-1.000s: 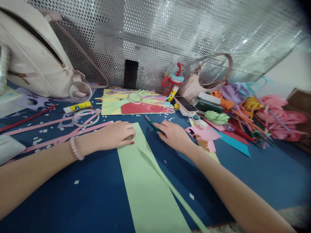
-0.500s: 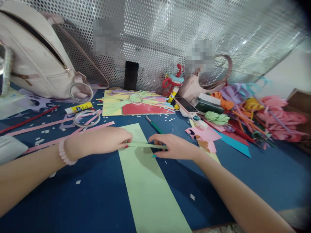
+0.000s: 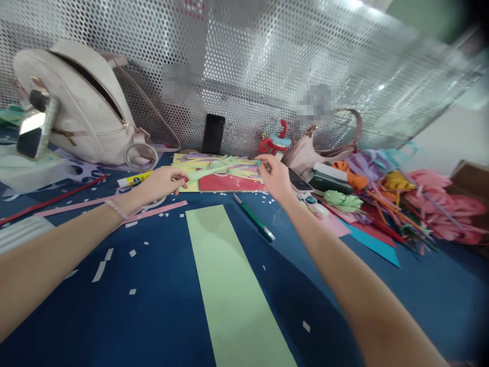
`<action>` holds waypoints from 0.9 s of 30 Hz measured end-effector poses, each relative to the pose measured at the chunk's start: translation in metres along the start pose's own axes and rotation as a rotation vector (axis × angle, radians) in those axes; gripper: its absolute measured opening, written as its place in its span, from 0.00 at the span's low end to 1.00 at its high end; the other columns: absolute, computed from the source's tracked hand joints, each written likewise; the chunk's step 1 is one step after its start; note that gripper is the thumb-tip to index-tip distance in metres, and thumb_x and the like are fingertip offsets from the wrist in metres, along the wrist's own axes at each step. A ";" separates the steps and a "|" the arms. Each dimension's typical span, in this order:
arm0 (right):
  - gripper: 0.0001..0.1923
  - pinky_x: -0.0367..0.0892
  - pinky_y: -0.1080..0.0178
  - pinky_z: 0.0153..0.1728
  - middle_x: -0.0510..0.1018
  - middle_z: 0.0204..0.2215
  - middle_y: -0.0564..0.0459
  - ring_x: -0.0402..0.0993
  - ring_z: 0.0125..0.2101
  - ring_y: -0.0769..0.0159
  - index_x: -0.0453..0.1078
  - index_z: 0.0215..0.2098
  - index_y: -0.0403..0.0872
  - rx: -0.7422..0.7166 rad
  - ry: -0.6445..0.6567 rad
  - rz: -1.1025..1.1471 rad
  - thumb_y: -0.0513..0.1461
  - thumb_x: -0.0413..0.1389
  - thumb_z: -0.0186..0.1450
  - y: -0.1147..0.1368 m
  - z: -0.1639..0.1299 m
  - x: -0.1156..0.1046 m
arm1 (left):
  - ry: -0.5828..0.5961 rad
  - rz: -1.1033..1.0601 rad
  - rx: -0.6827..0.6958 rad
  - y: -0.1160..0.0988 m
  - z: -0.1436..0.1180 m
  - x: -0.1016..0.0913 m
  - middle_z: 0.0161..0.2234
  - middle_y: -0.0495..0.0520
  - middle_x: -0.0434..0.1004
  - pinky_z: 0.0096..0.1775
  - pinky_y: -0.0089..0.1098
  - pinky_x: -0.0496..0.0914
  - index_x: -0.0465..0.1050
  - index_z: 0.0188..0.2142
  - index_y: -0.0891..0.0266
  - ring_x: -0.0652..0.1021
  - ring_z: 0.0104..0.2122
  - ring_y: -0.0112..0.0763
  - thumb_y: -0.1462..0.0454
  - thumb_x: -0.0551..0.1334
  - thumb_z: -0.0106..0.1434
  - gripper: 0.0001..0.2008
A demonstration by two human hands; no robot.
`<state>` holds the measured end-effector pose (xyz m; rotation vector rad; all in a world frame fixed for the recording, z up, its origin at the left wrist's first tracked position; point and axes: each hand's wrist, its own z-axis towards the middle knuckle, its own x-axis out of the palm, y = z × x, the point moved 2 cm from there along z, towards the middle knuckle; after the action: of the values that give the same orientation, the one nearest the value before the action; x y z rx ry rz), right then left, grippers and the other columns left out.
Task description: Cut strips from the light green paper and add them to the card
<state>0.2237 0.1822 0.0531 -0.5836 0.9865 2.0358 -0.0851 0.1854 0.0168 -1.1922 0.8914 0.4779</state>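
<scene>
My left hand reaches over the left end of a pile of thin paper strips, its fingers curled in, close to pale green paper. At the pile's right end is my right hand, thumb and fingers drawn together. Whatever is between the fingers of either hand is too small or blurred to make out. A clear tape ring lies on the strips, which rest on a red and yellow sheet. Nearer to me lies a long light green paper, with a green-handled cutter or pen-like tool to its right.
A glue stick lies by my left hand, with pink strips nearby. Behind stand a backpack, a black phone and a red-blue cup. Coloured paper bundles fill the right side. White scraps dot the blue table.
Both hands have moved forward and apart, from above the long green paper to either end of the strip pile. The thin green strip they held is no longer distinguishable. The view has shifted.
</scene>
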 end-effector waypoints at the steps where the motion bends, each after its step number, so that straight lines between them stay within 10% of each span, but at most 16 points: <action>1: 0.15 0.65 0.59 0.41 0.75 0.38 0.46 0.71 0.37 0.62 0.68 0.44 0.43 0.029 -0.046 -0.012 0.33 0.45 0.62 -0.002 0.016 0.009 | -0.037 -0.004 -0.019 0.005 0.001 -0.001 0.36 0.53 0.81 0.29 0.26 0.69 0.74 0.43 0.63 0.77 0.23 0.28 0.58 0.53 0.61 0.17; 6: 0.20 0.65 0.58 0.42 0.73 0.42 0.42 0.70 0.40 0.61 0.63 0.51 0.40 0.121 -0.113 -0.073 0.31 0.39 0.63 -0.001 0.055 0.069 | -0.119 0.036 -0.064 0.017 0.000 -0.004 0.32 0.52 0.81 0.33 0.30 0.71 0.74 0.42 0.65 0.77 0.23 0.28 0.62 0.56 0.64 0.12; 11: 0.05 0.61 0.54 0.49 0.75 0.41 0.48 0.68 0.46 0.60 0.71 0.36 0.43 -0.034 0.150 -0.145 0.35 0.54 0.62 0.007 0.031 0.115 | -0.121 0.105 -0.045 0.020 0.000 -0.002 0.33 0.52 0.80 0.42 0.38 0.71 0.75 0.42 0.65 0.79 0.34 0.33 0.60 0.60 0.65 0.11; 27: 0.13 0.59 0.46 0.53 0.71 0.51 0.47 0.64 0.53 0.56 0.70 0.47 0.45 0.004 0.424 -0.457 0.42 0.53 0.67 0.002 0.017 0.108 | -0.208 0.133 -0.070 0.032 0.005 -0.003 0.34 0.53 0.82 0.42 0.33 0.72 0.79 0.39 0.63 0.80 0.37 0.39 0.62 0.57 0.60 0.14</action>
<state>0.1576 0.2434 -0.0081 -1.1565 0.9825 1.5333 -0.1088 0.2008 0.0010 -1.1275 0.7823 0.7325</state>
